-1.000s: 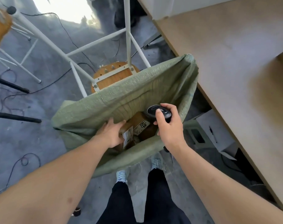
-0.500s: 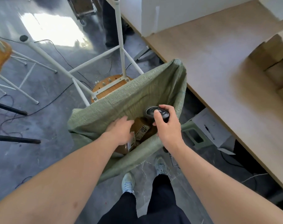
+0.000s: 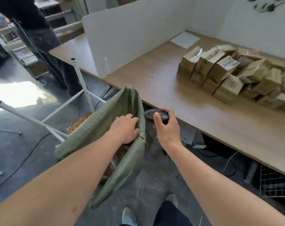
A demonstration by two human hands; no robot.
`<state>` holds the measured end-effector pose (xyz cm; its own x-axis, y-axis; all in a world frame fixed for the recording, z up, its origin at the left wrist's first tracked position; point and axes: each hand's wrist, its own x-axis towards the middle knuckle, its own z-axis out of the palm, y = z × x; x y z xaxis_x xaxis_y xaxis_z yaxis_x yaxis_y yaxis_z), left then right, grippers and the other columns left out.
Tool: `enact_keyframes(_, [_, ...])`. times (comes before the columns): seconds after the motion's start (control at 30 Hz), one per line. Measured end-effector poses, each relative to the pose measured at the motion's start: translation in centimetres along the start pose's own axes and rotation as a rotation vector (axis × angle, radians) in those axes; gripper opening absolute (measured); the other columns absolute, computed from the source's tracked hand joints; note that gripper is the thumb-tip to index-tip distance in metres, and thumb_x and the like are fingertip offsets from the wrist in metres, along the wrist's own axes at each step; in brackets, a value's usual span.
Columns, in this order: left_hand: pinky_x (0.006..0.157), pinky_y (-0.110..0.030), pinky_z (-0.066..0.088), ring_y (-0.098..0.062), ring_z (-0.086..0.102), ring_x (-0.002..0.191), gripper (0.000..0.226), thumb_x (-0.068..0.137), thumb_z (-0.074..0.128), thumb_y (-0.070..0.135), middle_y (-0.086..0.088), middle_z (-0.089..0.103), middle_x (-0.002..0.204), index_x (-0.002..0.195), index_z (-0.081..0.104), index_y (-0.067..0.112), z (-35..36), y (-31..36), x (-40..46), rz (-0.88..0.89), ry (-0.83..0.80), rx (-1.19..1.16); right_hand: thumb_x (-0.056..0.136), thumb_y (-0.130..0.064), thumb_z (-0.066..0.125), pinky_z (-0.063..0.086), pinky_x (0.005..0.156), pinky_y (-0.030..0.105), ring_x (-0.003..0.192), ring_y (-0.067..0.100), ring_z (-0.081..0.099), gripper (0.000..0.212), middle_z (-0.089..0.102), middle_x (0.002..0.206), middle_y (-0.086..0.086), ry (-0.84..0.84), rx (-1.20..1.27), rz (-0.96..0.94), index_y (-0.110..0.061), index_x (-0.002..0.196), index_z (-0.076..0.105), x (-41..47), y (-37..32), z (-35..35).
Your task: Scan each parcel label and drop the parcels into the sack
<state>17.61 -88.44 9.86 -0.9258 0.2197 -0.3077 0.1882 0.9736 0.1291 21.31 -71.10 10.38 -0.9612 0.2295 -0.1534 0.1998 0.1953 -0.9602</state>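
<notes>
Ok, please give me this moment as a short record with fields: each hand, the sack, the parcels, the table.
left hand: over the sack mouth, fingers relaxed, holding nothing
right hand: grips the black scanner, beside the sack
sack: green woven sack, open, at the table edge; a brown parcel partly visible inside
parcels waiting: pile of brown boxes on the table, far right
table: wooden top, white partition behind

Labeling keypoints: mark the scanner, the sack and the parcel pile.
scanner (image 3: 156, 115), head view, round black top.
sack (image 3: 105, 121), head view, green outer wall.
parcel pile (image 3: 223, 67), head view, box near the pile's middle.
</notes>
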Motion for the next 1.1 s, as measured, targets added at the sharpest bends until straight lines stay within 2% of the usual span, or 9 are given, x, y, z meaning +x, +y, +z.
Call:
enact_keyframes(0.1, [0.120,-0.048,0.035,-0.035,0.045,0.144,0.061,0.105,0.051,0.044,-0.007,0.041,0.161,0.161,0.038,0.023,-3.0,4.4,0.5,0.071,0.041,0.010,0.080,-0.073,0.059,0.063,0.086,0.058,0.096,0.021,0.076,0.038,0.072,0.107,-0.015,0.082,0.012,-0.042,-0.051,0.111,0.058,0.0,-1.5,-4.2])
enact_keyframes(0.23, [0.111,-0.045,0.042,-0.035,0.052,0.133,0.052,0.104,0.052,0.041,-0.006,0.051,0.149,0.151,0.048,0.020,-6.1,11.4,1.7,0.172,0.103,0.031,0.086,-0.065,0.061,0.061,0.094,0.053,0.101,0.019,0.074,0.039,0.070,0.109,-0.016,0.165,0.019,-0.101,-0.045,0.118,0.059,0.5,-3.0,-11.2])
enact_keyframes(0.3, [0.110,-0.046,0.044,-0.034,0.053,0.131,0.050,0.103,0.053,0.040,-0.005,0.052,0.147,0.149,0.050,0.019,-7.4,15.5,2.5,0.215,0.136,0.025,0.082,-0.068,0.058,0.062,0.092,0.055,0.100,0.022,0.075,0.040,0.070,0.110,-0.016,0.185,0.022,-0.118,-0.048,0.116,0.058,0.8,-3.3,-15.0])
enact_keyframes(0.43, [0.112,-0.043,0.043,-0.030,0.049,0.139,0.056,0.104,0.056,0.038,-0.002,0.046,0.156,0.156,0.044,0.021,-9.3,24.3,3.9,0.309,0.194,-0.010,0.084,-0.065,0.058,0.065,0.082,0.058,0.098,0.020,0.075,0.027,0.070,0.111,-0.014,0.234,0.031,-0.145,-0.057,0.109,0.055,1.6,-3.2,-23.1])
enact_keyframes(0.57, [0.113,-0.044,0.045,-0.028,0.048,0.140,0.056,0.103,0.060,0.035,-0.001,0.044,0.157,0.156,0.046,0.022,-10.1,33.1,5.3,0.377,0.231,-0.035,0.092,-0.056,0.061,0.066,0.078,0.053,0.098,0.021,0.075,0.024,0.071,0.111,-0.012,0.298,0.030,-0.169,-0.052,0.114,0.055,2.4,-2.3,-31.1])
enact_keyframes(0.67, [0.108,-0.046,0.050,-0.027,0.052,0.134,0.052,0.101,0.063,0.034,0.001,0.049,0.152,0.151,0.050,0.025,-10.4,39.2,6.8,0.434,0.233,-0.031,0.097,-0.051,0.063,0.066,0.077,0.051,0.099,0.022,0.075,0.020,0.071,0.111,-0.011,0.343,0.037,-0.163,-0.050,0.114,0.055,3.2,-1.4,-36.7])
enact_keyframes(0.77, [0.104,-0.044,0.053,-0.026,0.055,0.130,0.051,0.100,0.064,0.032,0.001,0.051,0.151,0.149,0.052,0.025,-10.6,44.8,8.8,0.501,0.242,-0.021,0.090,-0.058,0.062,0.065,0.078,0.054,0.097,0.022,0.074,0.022,0.071,0.111,-0.010,0.409,0.040,-0.132,-0.053,0.111,0.056,4.6,-0.5,-41.7])
enact_keyframes(0.9, [0.096,-0.041,0.055,-0.027,0.058,0.125,0.048,0.100,0.063,0.034,-0.001,0.055,0.141,0.146,0.054,0.023,-10.8,51.5,13.1,0.597,0.238,0.021,0.085,-0.066,0.058,0.065,0.081,0.058,0.100,0.023,0.074,0.041,0.070,0.114,-0.010,0.499,0.027,-0.085,-0.048,0.121,0.057,7.4,0.7,-47.6])
enact_keyframes(1.1, [0.097,-0.039,0.052,-0.028,0.058,0.125,0.049,0.101,0.062,0.034,-0.003,0.054,0.144,0.147,0.053,0.021,-10.2,60.5,21.9,0.697,0.197,0.041,0.082,-0.067,0.060,0.064,0.079,0.059,0.095,0.019,0.076,0.032,0.074,0.105,-0.013,0.668,0.032,-0.003,-0.053,0.111,0.059,14.5,3.3,-55.0])
